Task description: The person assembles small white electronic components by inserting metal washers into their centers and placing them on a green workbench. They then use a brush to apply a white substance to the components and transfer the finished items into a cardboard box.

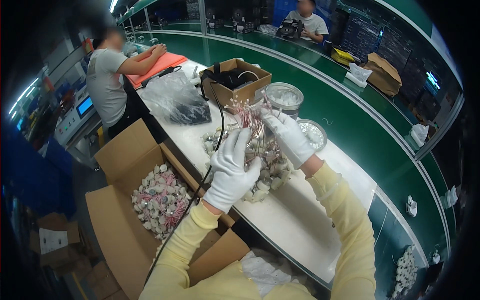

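White gloves cover both my hands, which are raised over a heap of small round white and silver parts with thin wires on the white bench. A bunch of reddish wires with small white ends stands up between them. My left hand is closed round the lower part of the bunch, its fingers bent and pointing up. At the upper right of the bunch, the fingers of my right hand pinch some wires near their ends. Which single wires each hand grips is hidden.
To the left, an open cardboard box holds more wired parts. A black cable runs past my left hand. Beyond are a small carton, a round tin, a plastic bag and a green conveyor. Two people sit farther off.
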`<state>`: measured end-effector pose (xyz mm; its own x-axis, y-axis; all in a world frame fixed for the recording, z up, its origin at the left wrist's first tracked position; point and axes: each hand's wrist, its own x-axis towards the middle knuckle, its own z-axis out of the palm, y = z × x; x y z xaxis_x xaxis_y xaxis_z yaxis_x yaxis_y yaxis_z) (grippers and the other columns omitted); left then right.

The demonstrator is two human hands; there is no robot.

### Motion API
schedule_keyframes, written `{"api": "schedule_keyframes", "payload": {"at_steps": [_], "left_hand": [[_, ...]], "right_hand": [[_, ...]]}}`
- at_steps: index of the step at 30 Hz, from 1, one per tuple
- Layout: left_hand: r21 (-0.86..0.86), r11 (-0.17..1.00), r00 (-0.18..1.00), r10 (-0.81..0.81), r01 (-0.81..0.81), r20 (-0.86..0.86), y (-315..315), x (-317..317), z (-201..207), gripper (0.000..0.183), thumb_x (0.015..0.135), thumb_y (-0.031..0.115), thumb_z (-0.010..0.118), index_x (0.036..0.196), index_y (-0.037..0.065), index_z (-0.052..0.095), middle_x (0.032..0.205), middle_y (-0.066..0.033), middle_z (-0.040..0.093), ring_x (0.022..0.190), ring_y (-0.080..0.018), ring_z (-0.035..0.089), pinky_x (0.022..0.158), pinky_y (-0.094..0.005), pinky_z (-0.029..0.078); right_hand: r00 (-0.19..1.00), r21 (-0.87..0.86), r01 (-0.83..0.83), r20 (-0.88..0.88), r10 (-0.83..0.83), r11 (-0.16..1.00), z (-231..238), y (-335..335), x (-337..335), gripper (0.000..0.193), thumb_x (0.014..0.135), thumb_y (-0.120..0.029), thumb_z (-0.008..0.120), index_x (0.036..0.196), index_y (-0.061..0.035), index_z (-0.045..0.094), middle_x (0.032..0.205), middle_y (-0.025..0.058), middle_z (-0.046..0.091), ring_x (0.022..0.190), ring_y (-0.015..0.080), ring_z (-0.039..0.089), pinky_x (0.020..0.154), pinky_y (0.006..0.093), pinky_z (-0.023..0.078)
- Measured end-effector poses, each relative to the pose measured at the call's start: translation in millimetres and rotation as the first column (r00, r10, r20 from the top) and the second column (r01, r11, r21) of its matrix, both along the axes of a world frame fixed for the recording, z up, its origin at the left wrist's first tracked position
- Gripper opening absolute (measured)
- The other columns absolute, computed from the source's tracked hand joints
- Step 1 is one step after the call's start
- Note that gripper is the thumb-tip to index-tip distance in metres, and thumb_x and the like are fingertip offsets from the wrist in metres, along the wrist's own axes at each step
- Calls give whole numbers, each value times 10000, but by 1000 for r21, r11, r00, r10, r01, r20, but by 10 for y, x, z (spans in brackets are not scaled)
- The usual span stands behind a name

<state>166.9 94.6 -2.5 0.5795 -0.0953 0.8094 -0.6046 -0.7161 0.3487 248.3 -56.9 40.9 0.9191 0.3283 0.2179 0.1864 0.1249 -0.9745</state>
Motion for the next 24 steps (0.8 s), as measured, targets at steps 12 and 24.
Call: {"api": "schedule_keyframes", "payload": {"at_steps": [12,24], "left_hand": [[264,898,936,-341,353,-91,871,-989,-318,492,638,-43,657,1106,55,541,1100,-167,559,827,-325,575,608,-396,439],[180,983,682,158,-40,-714,1451,-1433,-814,425,788,124,655,1182,59,513,1061,-171,576,856,-320,611,731,-404,503]], "right_hand": [[992,-252,110,83,-92,962,133,-114,-269,463,962,-297,543,1305,11,502,1222,65,557,1082,116,481,913,219,351],[994,-72,-61,81,67,996,-99,-342,-249,333,967,-133,538,1270,5,524,1156,49,607,1055,95,565,931,226,431]]}}
